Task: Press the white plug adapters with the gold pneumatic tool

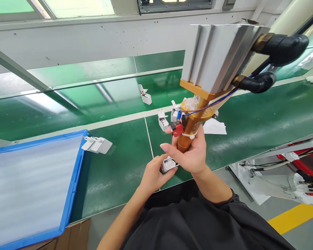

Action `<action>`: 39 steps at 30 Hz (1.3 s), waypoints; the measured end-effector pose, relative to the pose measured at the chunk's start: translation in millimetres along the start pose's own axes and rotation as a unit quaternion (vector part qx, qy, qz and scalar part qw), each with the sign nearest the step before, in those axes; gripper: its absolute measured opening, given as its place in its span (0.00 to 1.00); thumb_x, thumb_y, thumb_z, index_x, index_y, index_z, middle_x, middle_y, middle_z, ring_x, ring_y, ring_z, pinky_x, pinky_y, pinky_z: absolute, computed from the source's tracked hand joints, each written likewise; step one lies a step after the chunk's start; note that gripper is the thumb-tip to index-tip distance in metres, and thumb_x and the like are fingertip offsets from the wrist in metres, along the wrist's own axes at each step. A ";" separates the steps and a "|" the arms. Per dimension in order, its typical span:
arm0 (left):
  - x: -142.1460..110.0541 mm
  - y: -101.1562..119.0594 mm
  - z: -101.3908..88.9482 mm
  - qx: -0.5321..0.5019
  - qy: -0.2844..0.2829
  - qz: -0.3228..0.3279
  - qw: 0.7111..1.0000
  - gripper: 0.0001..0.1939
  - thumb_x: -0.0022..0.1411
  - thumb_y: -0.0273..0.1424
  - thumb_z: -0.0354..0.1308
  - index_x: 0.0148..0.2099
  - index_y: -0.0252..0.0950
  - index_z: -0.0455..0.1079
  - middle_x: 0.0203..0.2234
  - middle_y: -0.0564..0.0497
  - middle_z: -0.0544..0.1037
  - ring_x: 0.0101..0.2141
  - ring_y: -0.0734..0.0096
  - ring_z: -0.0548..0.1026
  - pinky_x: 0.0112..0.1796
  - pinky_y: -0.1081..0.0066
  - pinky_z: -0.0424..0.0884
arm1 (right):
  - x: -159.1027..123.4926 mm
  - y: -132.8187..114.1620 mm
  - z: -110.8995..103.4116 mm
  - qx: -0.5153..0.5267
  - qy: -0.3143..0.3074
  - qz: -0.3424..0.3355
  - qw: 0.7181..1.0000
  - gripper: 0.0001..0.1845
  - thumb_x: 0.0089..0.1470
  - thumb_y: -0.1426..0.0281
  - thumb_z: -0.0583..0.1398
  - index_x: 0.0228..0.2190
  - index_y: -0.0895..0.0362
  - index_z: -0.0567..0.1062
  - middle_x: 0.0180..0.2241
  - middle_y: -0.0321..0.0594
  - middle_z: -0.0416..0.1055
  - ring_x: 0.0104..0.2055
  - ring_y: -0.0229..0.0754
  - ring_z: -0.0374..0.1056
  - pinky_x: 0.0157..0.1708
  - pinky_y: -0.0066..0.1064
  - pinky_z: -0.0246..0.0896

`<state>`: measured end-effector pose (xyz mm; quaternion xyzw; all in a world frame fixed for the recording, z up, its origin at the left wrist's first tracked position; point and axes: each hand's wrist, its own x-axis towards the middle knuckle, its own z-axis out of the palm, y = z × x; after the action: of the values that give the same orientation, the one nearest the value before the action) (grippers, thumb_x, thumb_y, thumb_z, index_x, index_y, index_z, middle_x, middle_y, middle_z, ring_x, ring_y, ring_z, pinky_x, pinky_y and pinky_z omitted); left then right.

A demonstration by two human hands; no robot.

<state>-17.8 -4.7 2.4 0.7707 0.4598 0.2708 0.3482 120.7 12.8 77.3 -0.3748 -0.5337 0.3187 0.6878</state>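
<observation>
My right hand (193, 152) is wrapped round the gold barrel of a hanging power tool (219, 55) with a silver ribbed body, black hoses and a red switch. Under the tool's tip, my left hand (153, 175) grips a small white plastic part (169, 164) with a metal insert, held just above the green conveyor belt (114, 173). The tool tip itself is hidden behind my right hand.
More white parts lie on the belt: a few beyond the tool (163, 122), one farther back (145, 96), and a small group (97, 144) beside a blue-rimmed tray (73, 184) lined with white foam. A white sheet (214, 127) lies right of the tool. Machine frames stand at lower right.
</observation>
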 end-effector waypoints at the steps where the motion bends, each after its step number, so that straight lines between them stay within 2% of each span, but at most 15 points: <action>1: -0.1 -0.3 4.9 -0.013 0.006 -0.014 1.000 0.12 0.57 0.34 0.62 0.43 0.34 0.75 0.30 0.49 0.82 0.28 0.67 0.77 0.29 0.71 0.72 | 0.8 -0.7 1.3 0.001 0.000 -0.004 1.000 0.23 0.50 0.60 0.69 0.41 0.49 0.63 0.29 0.29 0.69 0.17 0.29 0.59 0.19 0.28 0.61; 4: 0.7 2.3 19.8 -0.058 0.031 -0.043 0.997 0.13 0.57 0.33 0.62 0.45 0.34 0.73 0.35 0.47 0.83 0.33 0.63 0.80 0.34 0.69 0.76 | 3.6 -3.1 5.5 -0.014 0.012 -0.020 1.000 0.23 0.49 0.59 0.69 0.40 0.49 0.63 0.28 0.30 0.68 0.21 0.33 0.63 0.24 0.32 0.66; 7: 2.7 7.1 31.7 -0.082 0.066 -0.034 0.994 0.21 0.55 0.33 0.63 0.51 0.36 0.70 0.43 0.46 0.82 0.43 0.58 0.81 0.42 0.65 0.77 | 5.1 -4.9 9.6 -0.029 0.016 -0.030 0.999 0.23 0.49 0.60 0.69 0.39 0.49 0.63 0.25 0.30 0.66 0.27 0.38 0.66 0.31 0.37 0.71; 9: 3.7 8.7 37.3 -0.087 0.085 -0.024 0.992 0.22 0.54 0.33 0.63 0.52 0.36 0.69 0.46 0.45 0.81 0.46 0.57 0.80 0.44 0.64 0.77 | 4.3 -4.9 11.0 -0.025 0.017 -0.030 0.999 0.22 0.50 0.61 0.68 0.40 0.49 0.62 0.24 0.28 0.65 0.26 0.38 0.66 0.31 0.37 0.71; 11: 4.0 8.6 41.4 -0.085 0.103 -0.020 0.991 0.20 0.54 0.35 0.64 0.49 0.36 0.70 0.43 0.45 0.82 0.44 0.57 0.81 0.43 0.64 0.78 | 2.5 -3.9 10.8 -0.013 0.013 -0.022 1.000 0.20 0.53 0.63 0.66 0.42 0.49 0.63 0.24 0.28 0.65 0.23 0.35 0.63 0.28 0.35 0.69; 14: 3.3 7.5 44.9 -0.080 0.121 -0.027 0.989 0.16 0.54 0.38 0.64 0.42 0.37 0.69 0.35 0.47 0.82 0.37 0.60 0.81 0.38 0.66 0.77 | 0.1 -2.9 8.6 0.009 0.004 -0.006 1.000 0.16 0.56 0.65 0.62 0.44 0.49 0.63 0.30 0.31 0.68 0.20 0.31 0.59 0.23 0.31 0.65; 16: 2.6 8.0 45.3 -0.083 0.120 -0.035 0.989 0.15 0.54 0.39 0.64 0.41 0.37 0.69 0.34 0.48 0.81 0.36 0.61 0.81 0.37 0.67 0.77 | 0.4 -3.6 7.2 0.013 0.006 -0.012 1.000 0.15 0.56 0.66 0.62 0.44 0.49 0.64 0.34 0.33 0.69 0.20 0.30 0.59 0.22 0.30 0.63; 18: 2.1 9.7 44.6 -0.091 0.111 -0.039 0.989 0.15 0.54 0.38 0.64 0.41 0.37 0.68 0.33 0.49 0.81 0.36 0.61 0.81 0.36 0.67 0.77 | 1.9 -4.9 6.4 0.000 0.013 -0.034 0.999 0.18 0.54 0.65 0.64 0.43 0.49 0.64 0.35 0.34 0.68 0.22 0.32 0.61 0.24 0.31 0.65; 20: 2.2 11.6 42.9 -0.101 0.097 -0.039 0.989 0.15 0.54 0.38 0.64 0.42 0.38 0.68 0.33 0.49 0.81 0.35 0.62 0.81 0.36 0.68 0.76 | 3.5 -5.4 5.6 -0.014 0.006 -0.049 0.999 0.20 0.52 0.61 0.66 0.43 0.49 0.64 0.32 0.34 0.67 0.24 0.34 0.63 0.25 0.32 0.66; 25: 3.8 8.0 26.8 -0.080 0.034 -0.087 0.992 0.14 0.55 0.37 0.63 0.41 0.37 0.69 0.27 0.53 0.79 0.25 0.69 0.76 0.28 0.73 0.70 | 2.8 0.2 -1.1 0.049 -0.042 -0.026 0.998 0.19 0.57 0.55 0.61 0.45 0.48 0.61 0.32 0.34 0.67 0.18 0.30 0.59 0.15 0.27 0.58; 29: -0.9 -1.8 -1.1 -0.099 -0.007 -0.142 0.985 0.13 0.56 0.39 0.62 0.39 0.36 0.70 0.23 0.56 0.75 0.22 0.73 0.71 0.25 0.76 0.64 | 2.8 2.3 -9.0 0.065 -0.017 -0.011 0.998 0.15 0.58 0.61 0.62 0.44 0.48 0.64 0.32 0.33 0.68 0.19 0.30 0.61 0.14 0.24 0.57; 33: -11.3 -6.0 -22.6 -0.163 -0.043 -0.175 0.970 0.17 0.58 0.42 0.61 0.42 0.35 0.72 0.24 0.56 0.73 0.23 0.74 0.69 0.25 0.77 0.62 | 7.2 1.6 -14.3 0.048 0.030 -0.032 0.998 0.16 0.54 0.67 0.66 0.42 0.48 0.67 0.31 0.30 0.69 0.16 0.27 0.57 0.14 0.23 0.55; 36: -15.4 -9.3 -24.8 -0.164 -0.051 -0.189 0.967 0.18 0.59 0.44 0.61 0.44 0.35 0.72 0.24 0.56 0.73 0.24 0.74 0.69 0.26 0.76 0.63 | 9.7 3.2 -17.1 0.030 0.048 -0.050 0.997 0.18 0.51 0.69 0.68 0.42 0.47 0.69 0.31 0.29 0.69 0.16 0.28 0.55 0.13 0.25 0.54; 39: -14.5 -18.7 -19.3 -0.079 -0.029 -0.162 0.983 0.17 0.58 0.43 0.62 0.43 0.36 0.72 0.27 0.54 0.75 0.28 0.70 0.71 0.31 0.73 0.67 | 10.3 5.5 -20.0 0.021 0.056 -0.055 0.997 0.18 0.51 0.70 0.68 0.41 0.46 0.71 0.31 0.30 0.69 0.17 0.29 0.56 0.13 0.26 0.53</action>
<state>-48.1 -5.8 -2.0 0.6638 0.5452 0.2240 0.4604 142.2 20.7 74.7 -0.3474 -0.5071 0.2701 0.7411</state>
